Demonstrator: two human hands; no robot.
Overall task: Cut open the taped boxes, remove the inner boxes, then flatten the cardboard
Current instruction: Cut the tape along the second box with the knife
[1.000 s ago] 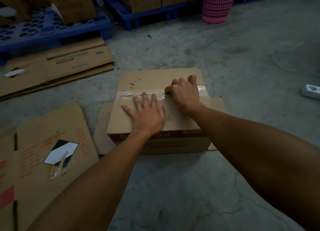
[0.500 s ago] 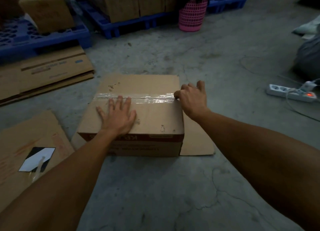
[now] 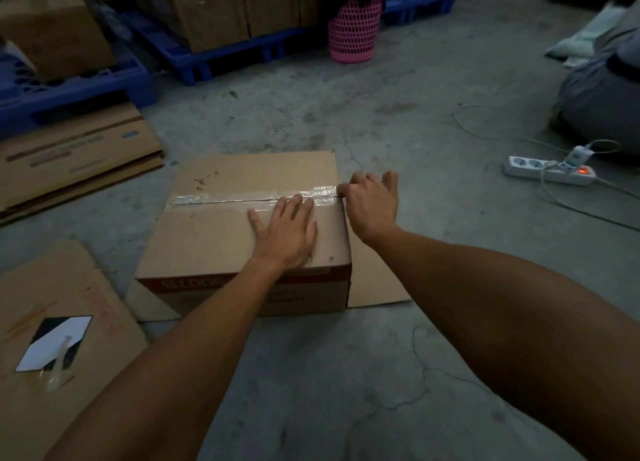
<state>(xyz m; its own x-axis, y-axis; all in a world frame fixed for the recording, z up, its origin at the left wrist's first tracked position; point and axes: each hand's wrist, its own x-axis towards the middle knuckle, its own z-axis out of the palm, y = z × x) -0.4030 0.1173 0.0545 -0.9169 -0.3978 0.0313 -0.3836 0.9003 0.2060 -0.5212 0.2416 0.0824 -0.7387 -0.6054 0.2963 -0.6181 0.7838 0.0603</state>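
Note:
A taped cardboard box point(image 3: 221, 239) stands on the concrete floor, on flat cardboard point(image 3: 374, 287). Clear tape point(image 3: 242, 194) runs along its top seam, and a dark slit shows along the seam's left part. My left hand point(image 3: 287, 235) lies flat on the near flap, its fingertips touching the tape. My right hand point(image 3: 372, 201) is at the box's right edge, thumb and forefinger pinched together at the tape's end, the other fingers loosely raised. What lies between those fingertips is hidden.
Flattened cartons lie at the left point(image 3: 76, 156) and near left point(image 3: 52, 339). Blue pallets point(image 3: 79, 86) with stacked boxes point(image 3: 207, 14) and a pink basket point(image 3: 353, 31) stand behind. A power strip point(image 3: 547, 171) with cables and a grey bag point(image 3: 602, 97) sit at the right.
My left hand has slid right across the flap, close to my right hand. My right hand moved from the middle of the seam to its right end and stays there.

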